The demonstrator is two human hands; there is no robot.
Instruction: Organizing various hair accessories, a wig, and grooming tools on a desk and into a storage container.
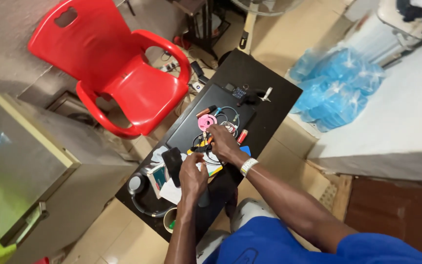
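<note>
My left hand (192, 177) rests on the black table (274, 98), its fingers curled by a black phone (172, 164) that lies on some papers. Whether it grips anything is unclear. My right hand (223, 143), with a pale wristband, reaches into a tangle of thin cables (206, 146) and small parts on a closed black laptop (196, 122). Its fingertips touch something small there, too small to name. A pink round spool (206, 122) lies just beyond those fingers. An orange marker-like item (205, 111) sits past the spool.
A red plastic chair (123, 83) stands left of the table. Black headphones (140, 195) and a cup (171, 221) sit at the table's near corner. A small red cylinder (242, 136) lies right of my right hand. Blue plastic bags (338, 85) are at the right. A grey cabinet (20, 166) is at the left.
</note>
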